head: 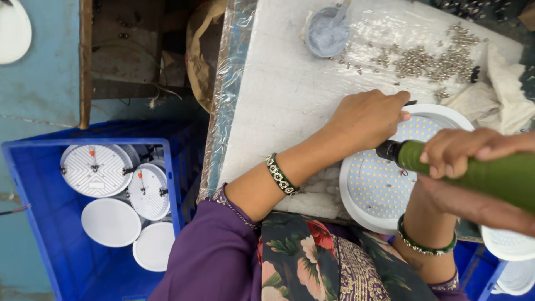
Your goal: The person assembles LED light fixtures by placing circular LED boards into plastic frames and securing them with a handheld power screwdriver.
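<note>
Beside table | blue crate (33, 223): round lamps (111, 222); right hand (465, 151): green driver (473, 170)

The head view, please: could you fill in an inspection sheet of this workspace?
Surface: white bench, edge wrapped in clear film.
Job's things: round LED panel in white housing; green driver with its tip over the panel.
Clutter: pile of screws, small bowl, white cloth.
Grippers: left hand rests on the panel's rim; right hand grips the driver.
Cables: thin wires on light backs in the crate.
Surroundings: blue crate of round lights at left, more lights lower right, teal floor.
</note>
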